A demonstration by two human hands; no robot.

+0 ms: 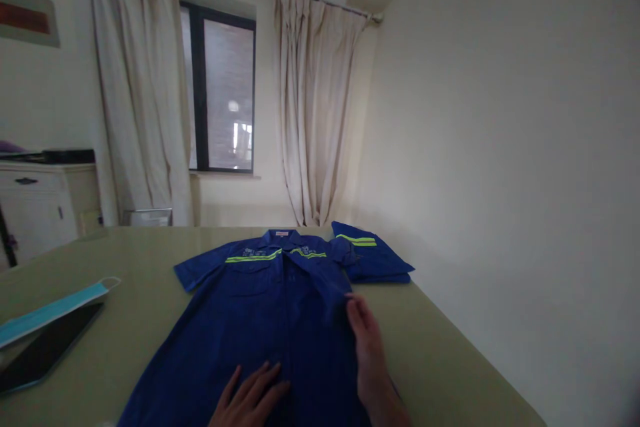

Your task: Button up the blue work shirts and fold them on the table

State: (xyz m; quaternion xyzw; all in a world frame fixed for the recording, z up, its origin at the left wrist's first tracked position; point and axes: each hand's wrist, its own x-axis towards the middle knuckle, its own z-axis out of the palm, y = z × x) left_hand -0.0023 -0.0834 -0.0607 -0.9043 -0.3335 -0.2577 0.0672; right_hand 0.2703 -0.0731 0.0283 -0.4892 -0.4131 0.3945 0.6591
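Note:
A dark blue short-sleeved work shirt [240, 320] lies spread on the table, its collar at the far end and yellow-green stripes across the chest. Flat on the lower front of it rests my left hand [250, 395], fingers spread. At the shirt's right side my right hand [369, 340] has its fingers closed on the front panel's cloth, which is lifted and creased toward the collar. The right sleeve is bunched up beside a folded blue garment [383, 257] with matching stripes.
The pale green table [450, 360] runs close along the right wall. A light blue face mask [55, 310] and a dark phone or tablet [50, 350] lie at the left. Behind stand a white cabinet [45, 207] and curtains [315, 100] beside a window [227, 93].

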